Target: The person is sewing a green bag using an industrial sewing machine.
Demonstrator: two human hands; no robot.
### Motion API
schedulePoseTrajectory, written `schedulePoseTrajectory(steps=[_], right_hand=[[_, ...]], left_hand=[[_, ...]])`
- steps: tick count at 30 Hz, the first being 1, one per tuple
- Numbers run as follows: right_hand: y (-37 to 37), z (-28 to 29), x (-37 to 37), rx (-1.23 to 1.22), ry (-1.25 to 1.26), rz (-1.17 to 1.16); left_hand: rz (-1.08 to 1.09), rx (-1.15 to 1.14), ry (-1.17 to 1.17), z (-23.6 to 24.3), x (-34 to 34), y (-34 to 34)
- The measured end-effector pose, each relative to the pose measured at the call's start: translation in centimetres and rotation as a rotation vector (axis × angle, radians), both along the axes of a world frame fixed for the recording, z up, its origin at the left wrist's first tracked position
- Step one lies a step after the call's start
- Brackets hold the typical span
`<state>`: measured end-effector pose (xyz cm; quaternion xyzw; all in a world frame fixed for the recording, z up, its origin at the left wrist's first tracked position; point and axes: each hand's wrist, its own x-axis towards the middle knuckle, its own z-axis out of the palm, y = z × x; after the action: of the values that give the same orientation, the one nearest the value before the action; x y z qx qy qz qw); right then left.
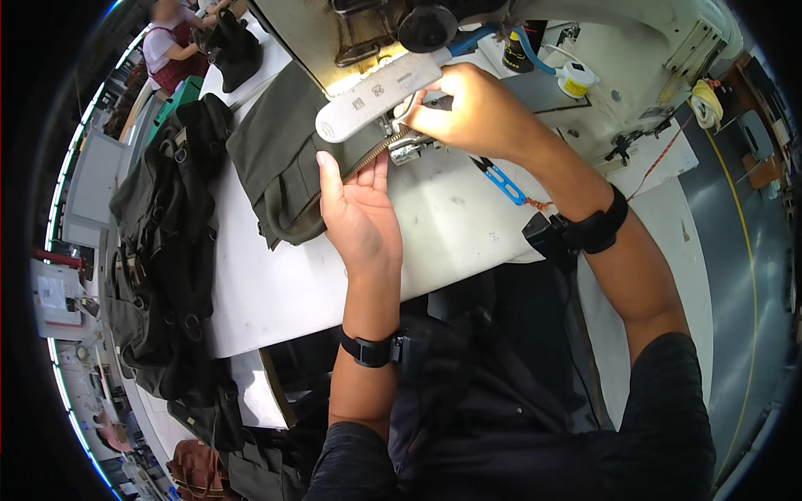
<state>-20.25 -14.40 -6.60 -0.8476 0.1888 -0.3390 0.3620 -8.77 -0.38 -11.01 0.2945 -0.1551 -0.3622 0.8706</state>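
A dark olive fabric bag piece (292, 159) with a zipper (373, 153) along its edge lies on the white sewing table, under the sewing machine's head. My left hand (363, 217) has its palm turned up at the near edge of the piece. The zippered edge lies between its thumb and its curled fingers. By the needle area, my right hand (472, 113) has thumb and fingers closed together just right of the zipper. What they pinch is hidden. A pale elongated lamp-like bar (380, 96) covers part of the needle area.
Blue thread snips (501, 181) lie right of the machine's needle area. Several dark bags (163, 250) are heaped along the left, with a brown bag (199, 469) at the lower left. A white-capped bottle (576, 81) stands on the machine bed. Another person (171, 50) handles a dark bag at the far left.
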Motion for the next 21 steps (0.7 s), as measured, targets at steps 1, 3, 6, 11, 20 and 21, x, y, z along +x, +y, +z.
schedulePoseTrajectory(steps=[1,3,6,11,20,21], right_hand=[[0.1,0.1,0.0,0.011,0.021,0.016],[0.5,0.3,-0.1,0.010,0.024,-0.001],[1.0,0.7,-0.2,0.052,-0.006,-0.058],[1.6,-0.2,1.1,0.070,0.015,-0.273],[0.9,-2.0,4.0,-0.225,0.122,-0.435],[0.7,-2.1,4.4,-0.219,0.142,-0.446]], left_hand=[[-0.002,-0.009,-0.015,-0.1,0.0,0.1],[-0.005,-0.003,-0.037,-0.3,0.0,0.1],[0.008,-0.010,-0.017,-0.5,0.0,-0.1],[-0.086,-0.022,-0.030,-1.0,0.4,-1.9],[-0.227,0.011,-0.184,-1.8,2.8,-3.7],[-0.175,0.042,-0.239,-1.9,2.8,-3.7]])
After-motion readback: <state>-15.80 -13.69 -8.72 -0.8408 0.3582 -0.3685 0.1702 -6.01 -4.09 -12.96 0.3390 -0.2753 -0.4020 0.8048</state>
